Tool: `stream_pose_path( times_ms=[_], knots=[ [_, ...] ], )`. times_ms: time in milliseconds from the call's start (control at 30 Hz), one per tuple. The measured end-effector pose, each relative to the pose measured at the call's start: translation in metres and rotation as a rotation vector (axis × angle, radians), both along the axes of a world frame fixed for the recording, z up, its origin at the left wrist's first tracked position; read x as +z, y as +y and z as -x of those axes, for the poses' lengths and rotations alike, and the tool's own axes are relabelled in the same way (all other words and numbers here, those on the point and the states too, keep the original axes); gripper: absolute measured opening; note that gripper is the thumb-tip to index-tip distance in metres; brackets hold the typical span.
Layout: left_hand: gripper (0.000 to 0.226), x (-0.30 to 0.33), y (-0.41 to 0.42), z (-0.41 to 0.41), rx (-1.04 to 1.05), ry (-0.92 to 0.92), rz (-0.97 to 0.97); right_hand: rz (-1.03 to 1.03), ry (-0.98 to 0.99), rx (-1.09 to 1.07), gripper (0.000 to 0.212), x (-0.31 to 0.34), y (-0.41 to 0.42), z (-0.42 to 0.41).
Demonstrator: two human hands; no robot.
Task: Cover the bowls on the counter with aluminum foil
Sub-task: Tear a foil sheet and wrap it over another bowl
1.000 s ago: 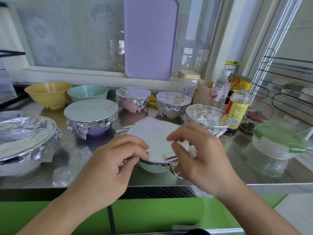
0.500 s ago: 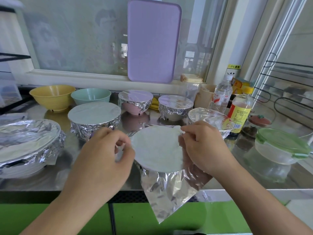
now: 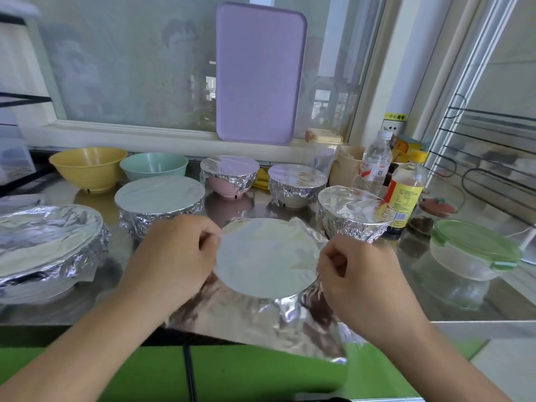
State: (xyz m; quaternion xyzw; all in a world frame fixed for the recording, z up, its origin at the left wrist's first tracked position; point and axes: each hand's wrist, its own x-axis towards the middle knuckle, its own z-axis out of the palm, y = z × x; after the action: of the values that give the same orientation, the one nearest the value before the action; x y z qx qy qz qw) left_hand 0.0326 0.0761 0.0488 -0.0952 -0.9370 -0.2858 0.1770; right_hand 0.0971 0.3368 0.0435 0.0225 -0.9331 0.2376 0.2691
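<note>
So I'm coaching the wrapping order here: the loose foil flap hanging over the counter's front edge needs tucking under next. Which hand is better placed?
Probably the right hand. The loose flap hangs widest directly beneath it, while the left hand pinches the foil at the bowl's far-left rim, away from the flap's bulk.

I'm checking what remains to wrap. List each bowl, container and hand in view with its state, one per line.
Yellow plastic bowl: uncovered.
Mint-green bowl: uncovered.
Pink bowl: foil-covered.
Wide purple bowl: foil-covered.
White bowl: foil-covered.
Large left dish: foil-covered.
Right foil-wrapped bowl: covered.
Front bowl's foil sheet: on top, near flap loose.
Green-lidded glass container: closed.
Left hand: pinching foil.
Right hand: pinching foil.
</note>
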Motion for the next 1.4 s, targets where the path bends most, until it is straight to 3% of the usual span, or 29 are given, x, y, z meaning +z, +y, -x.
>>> stream_pose_path(
  times_ms=[133,200,300,400,633,833,1033,1167,1267,1400],
  knots=[
    [0.017,0.004,0.010,-0.010,0.001,0.059,0.020,-0.039,0.079,0.112,0.015,-0.003,0.009,-0.009],
    [0.044,0.004,0.021,-0.031,0.013,0.017,0.125,-0.041,0.104,0.226,0.019,-0.001,0.015,-0.006],
    [0.099,0.006,0.036,-0.055,-0.005,-0.213,0.345,-0.007,0.055,0.392,0.027,0.001,0.017,0.001],
    [0.120,0.007,0.038,-0.054,-0.030,-0.375,0.336,0.049,0.060,0.441,0.023,-0.001,0.014,0.002],
    [0.087,0.006,0.021,-0.022,-0.262,-0.327,0.238,0.143,0.078,0.552,0.018,-0.010,0.012,-0.009],
    [0.100,0.006,0.023,-0.027,-0.304,-0.232,0.176,0.033,0.188,0.532,0.015,-0.017,-0.015,-0.008],
    [0.143,-0.007,0.017,-0.027,-0.262,-0.330,0.288,0.200,0.163,0.540,0.006,-0.020,-0.010,0.000],
    [0.139,-0.012,0.015,-0.025,-0.269,-0.237,0.258,0.235,0.144,0.539,0.007,-0.028,-0.007,0.004],
    [0.118,-0.012,0.016,-0.025,-0.307,-0.184,0.222,0.223,0.148,0.525,0.013,-0.032,-0.007,0.006],
    [0.122,-0.010,0.013,-0.026,-0.339,-0.222,0.207,0.181,0.160,0.540,0.013,-0.031,-0.006,0.003]
  ],
)
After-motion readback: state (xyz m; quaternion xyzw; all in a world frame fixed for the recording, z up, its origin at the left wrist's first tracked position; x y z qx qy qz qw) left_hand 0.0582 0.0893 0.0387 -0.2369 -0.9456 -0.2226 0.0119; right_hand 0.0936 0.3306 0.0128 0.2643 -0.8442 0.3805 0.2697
